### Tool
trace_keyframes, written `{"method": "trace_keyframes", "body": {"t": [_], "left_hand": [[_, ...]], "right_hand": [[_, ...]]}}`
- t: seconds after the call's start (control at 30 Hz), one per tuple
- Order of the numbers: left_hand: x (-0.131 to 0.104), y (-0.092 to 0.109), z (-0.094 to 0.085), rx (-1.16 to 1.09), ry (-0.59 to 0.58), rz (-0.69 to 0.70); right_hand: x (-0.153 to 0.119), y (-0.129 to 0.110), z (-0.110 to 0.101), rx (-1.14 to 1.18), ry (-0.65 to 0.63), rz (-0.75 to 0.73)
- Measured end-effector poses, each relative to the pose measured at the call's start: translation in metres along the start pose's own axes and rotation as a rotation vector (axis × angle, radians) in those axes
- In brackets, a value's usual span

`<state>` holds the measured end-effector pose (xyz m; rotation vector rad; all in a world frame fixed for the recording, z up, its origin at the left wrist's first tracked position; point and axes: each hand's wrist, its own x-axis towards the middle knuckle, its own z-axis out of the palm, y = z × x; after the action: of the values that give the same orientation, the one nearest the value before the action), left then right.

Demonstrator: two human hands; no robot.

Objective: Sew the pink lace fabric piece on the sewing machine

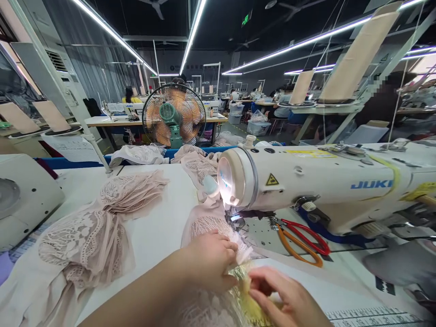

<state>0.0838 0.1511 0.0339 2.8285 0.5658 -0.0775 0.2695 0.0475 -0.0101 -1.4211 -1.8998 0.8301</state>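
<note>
Pale pink lace piece (207,227) at the sewing machine's needle

The lace piece lay flat on the white table, its far end under the presser foot, its near end bunched against a yellowish strip (247,295), pinched between the left hand (211,265) and right hand (286,297).

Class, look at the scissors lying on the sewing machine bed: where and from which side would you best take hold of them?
Grip the scissors by their orange and red handle loops, probably from the front right. The loops lie flat and exposed toward the person, while the blades point in under the sewing machine head, near the needle.
</note>
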Motion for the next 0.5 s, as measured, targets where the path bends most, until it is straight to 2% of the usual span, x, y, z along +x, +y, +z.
{"method": "trace_keyframes", "body": {"t": [0.03,0.07,0.17,0.3,0.43,0.5], "left_hand": [[0.000,0.001,0.000,0.008,-0.005,0.004],[0.000,0.001,-0.001,0.016,-0.009,0.011],[-0.003,-0.002,-0.002,0.024,0.004,0.028],[-0.007,-0.003,-0.005,0.016,0.010,0.034],[-0.007,-0.005,-0.002,0.039,-0.006,0.035],[-0.005,-0.008,0.002,0.079,0.041,0.026]], "right_hand": [[0.003,0.011,-0.006,-0.188,0.103,-0.049],[0.008,0.022,-0.011,-0.351,0.155,-0.116],[0.027,0.037,-0.017,-0.673,0.170,-0.251],[0.042,0.031,-0.017,-0.746,0.143,-0.328],[0.038,0.025,-0.016,-0.762,0.116,-0.436],[0.034,0.025,-0.015,-0.789,0.150,-0.489]]}}
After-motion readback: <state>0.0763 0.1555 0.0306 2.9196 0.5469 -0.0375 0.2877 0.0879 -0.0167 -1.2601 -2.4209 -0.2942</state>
